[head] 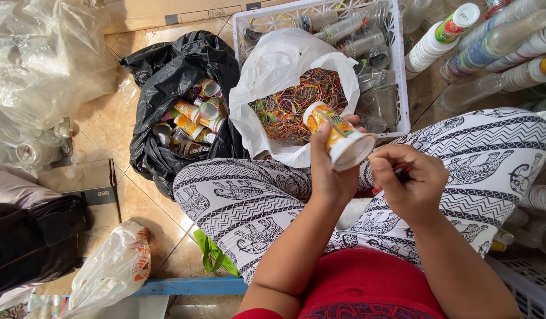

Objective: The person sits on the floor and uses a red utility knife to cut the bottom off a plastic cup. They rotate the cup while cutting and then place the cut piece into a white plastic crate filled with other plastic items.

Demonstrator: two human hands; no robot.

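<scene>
My left hand (330, 171) grips a small white plastic cup with an orange and green printed label (340, 137), tilted with its open mouth toward me. My right hand (410, 180) is closed beside the cup's mouth, pinching something small and reddish between its fingers; what it is stays hidden. Just beyond the cup, a white plastic bag (271, 71) lies open, filled with a tangle of coloured rubber bands (296, 103). My legs in black-and-white patterned trousers (243, 207) lie crossed under both hands.
A black bag (166, 77) on the left holds several labelled cups. A white plastic crate (397, 71) behind holds clear bottles. Stacks of cups and bottles (491, 47) lie at the right. Clear plastic sacks (42, 53), cardboard and another bag (113, 266) sit at the left on the tiled floor.
</scene>
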